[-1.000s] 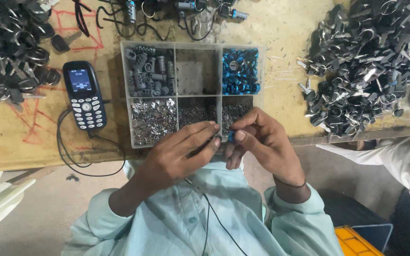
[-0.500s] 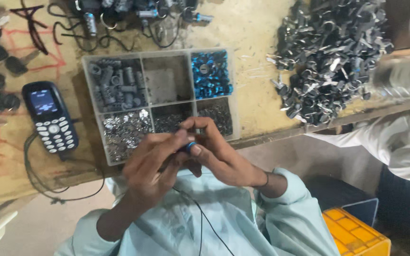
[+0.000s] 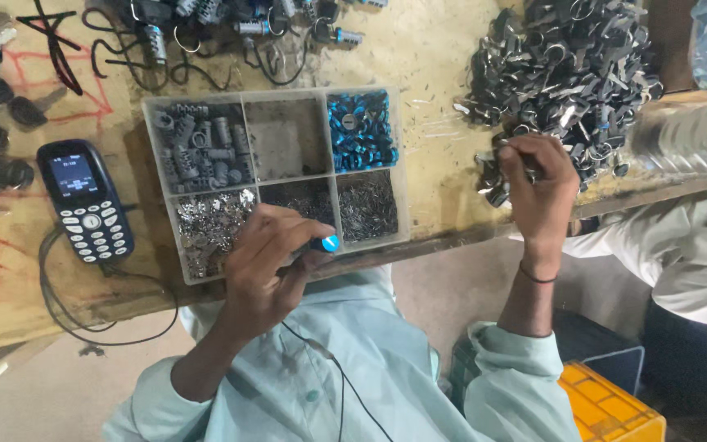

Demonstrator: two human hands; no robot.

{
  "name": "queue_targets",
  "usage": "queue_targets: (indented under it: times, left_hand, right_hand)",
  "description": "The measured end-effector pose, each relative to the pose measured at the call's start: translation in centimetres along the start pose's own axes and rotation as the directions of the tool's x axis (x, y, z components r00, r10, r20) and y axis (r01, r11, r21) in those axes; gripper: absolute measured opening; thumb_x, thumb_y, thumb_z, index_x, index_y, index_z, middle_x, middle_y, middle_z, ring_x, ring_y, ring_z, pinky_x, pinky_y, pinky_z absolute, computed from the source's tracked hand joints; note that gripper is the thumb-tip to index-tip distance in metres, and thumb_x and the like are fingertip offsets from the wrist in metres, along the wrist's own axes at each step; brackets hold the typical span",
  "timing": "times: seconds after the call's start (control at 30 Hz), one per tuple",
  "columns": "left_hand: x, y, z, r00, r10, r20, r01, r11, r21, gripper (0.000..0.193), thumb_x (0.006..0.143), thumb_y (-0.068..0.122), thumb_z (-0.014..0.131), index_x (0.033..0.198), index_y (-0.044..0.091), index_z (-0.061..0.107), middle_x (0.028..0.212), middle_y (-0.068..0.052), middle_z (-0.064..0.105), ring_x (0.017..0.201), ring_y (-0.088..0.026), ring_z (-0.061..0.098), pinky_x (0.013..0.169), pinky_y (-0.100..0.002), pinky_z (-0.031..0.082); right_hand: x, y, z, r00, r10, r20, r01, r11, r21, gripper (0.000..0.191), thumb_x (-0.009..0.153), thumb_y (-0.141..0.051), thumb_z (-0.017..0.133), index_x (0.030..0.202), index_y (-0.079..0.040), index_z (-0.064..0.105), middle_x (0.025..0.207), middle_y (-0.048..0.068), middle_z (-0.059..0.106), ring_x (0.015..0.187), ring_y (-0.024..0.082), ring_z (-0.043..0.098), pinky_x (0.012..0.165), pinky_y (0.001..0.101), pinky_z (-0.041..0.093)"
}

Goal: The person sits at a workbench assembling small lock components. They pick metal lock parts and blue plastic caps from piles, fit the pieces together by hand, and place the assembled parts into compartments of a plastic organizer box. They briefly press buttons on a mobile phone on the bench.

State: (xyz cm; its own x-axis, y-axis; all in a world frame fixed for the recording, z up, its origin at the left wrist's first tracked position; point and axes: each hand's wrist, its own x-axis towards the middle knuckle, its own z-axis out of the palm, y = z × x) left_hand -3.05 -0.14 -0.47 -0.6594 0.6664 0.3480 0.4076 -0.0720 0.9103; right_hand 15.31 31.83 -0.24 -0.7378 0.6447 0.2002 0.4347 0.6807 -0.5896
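Note:
My left hand (image 3: 267, 266) grips a small cylinder with a blue cap (image 3: 329, 243), held over the front edge of a clear compartment tray (image 3: 288, 96). The tray holds grey cylinders (image 3: 202, 143), blue-capped pieces (image 3: 360, 128) and small metal bits (image 3: 206, 225). My right hand (image 3: 538, 184) has reached to the near edge of a large pile of dark metal parts (image 3: 570, 69), fingers pinched on one of the parts there.
A dark keypad phone (image 3: 83, 200) with a cable lies left of the tray on the wooden bench (image 3: 431, 53). Wired parts and keys lie along the far edge. Another person's white sleeve (image 3: 681, 245) is at right, and an orange crate (image 3: 611, 405) sits below.
Both hands were together on the small blue-capped piece. My right hand has since left it and moved right to the pile of metal parts, while the left keeps the piece.

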Motion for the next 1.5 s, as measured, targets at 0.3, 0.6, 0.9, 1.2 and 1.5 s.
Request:
queue_targets:
  times: [0.3, 0.6, 0.9, 1.2, 1.5]
  left_hand:
    - [-0.1, 0.2, 0.3, 0.992, 0.069, 0.105, -0.071, 0.997, 0.014, 0.04, 0.084, -0.009, 0.077, 0.12, 0.003, 0.063, 0.11, -0.01, 0.068, 0.099, -0.03, 0.067, 0.086, -0.041, 0.054]
    - [-1.5, -0.5, -0.6, 0.959, 0.206, 0.197, -0.244, 0.95, 0.196, 0.043, 0.084, -0.011, 0.07, 0.124, -0.005, 0.059, 0.116, -0.018, 0.063, 0.109, -0.035, 0.064, 0.1, -0.049, 0.053]
    - [-0.3, 1.9, 0.1, 0.99, 0.07, 0.122, -0.073, 0.997, 0.013, 0.054, 0.083, 0.01, 0.076, 0.127, -0.011, 0.055, 0.119, -0.023, 0.065, 0.105, -0.036, 0.066, 0.09, -0.044, 0.055]
    - [-2.0, 0.7, -5.6, 0.916, -0.399, 0.038, 0.246, 0.634, 0.733, 0.011, 0.094, 0.022, 0.072, 0.094, 0.013, 0.066, 0.089, -0.006, 0.067, 0.081, -0.028, 0.071, 0.065, -0.042, 0.055]
    - [-1.4, -0.3, -5.5, 0.938, -0.34, 0.074, 0.192, 0.683, 0.704, 0.008, 0.094, 0.018, 0.067, 0.092, 0.012, 0.062, 0.091, -0.006, 0.064, 0.083, -0.029, 0.071, 0.066, -0.044, 0.055]
  right_hand:
    - [-3.7, -8.5, 2.9, 0.958, 0.12, 0.259, -0.285, 0.373, 0.883, 0.012, 0.106, -0.014, 0.059, 0.103, -0.004, 0.063, 0.08, 0.009, 0.069, 0.066, 0.016, 0.064, 0.061, 0.0312, 0.05]
    - [-3.8, -14.3, 5.1, 0.677, -0.565, 0.471, 0.565, 0.81, 0.158, 0.063, 0.082, 0.008, 0.065, 0.141, 0.0, 0.046, 0.09, 0.012, 0.062, 0.074, 0.027, 0.063, 0.06, 0.0406, 0.049]
    - [-4.0, -12.2, 5.2, 0.96, 0.037, 0.279, -0.103, 0.968, 0.227, 0.05, 0.106, 0.0, 0.048, 0.156, -0.003, 0.046, 0.104, 0.018, 0.059, 0.08, 0.03, 0.052, 0.07, 0.0409, 0.044]
    - [-0.3, -13.1, 4.4, 0.963, -0.217, 0.159, 0.237, 0.964, -0.118, 0.021, 0.098, 0.001, 0.069, 0.119, -0.005, 0.066, 0.112, 0.017, 0.068, 0.091, 0.027, 0.068, 0.079, 0.0346, 0.055]
    - [0.7, -17.5, 11.3, 0.506, -0.629, 0.59, 0.716, 0.688, 0.118, 0.015, 0.083, -0.012, 0.065, 0.098, -0.007, 0.064, 0.095, 0.009, 0.056, 0.095, 0.026, 0.058, 0.084, 0.0399, 0.045]
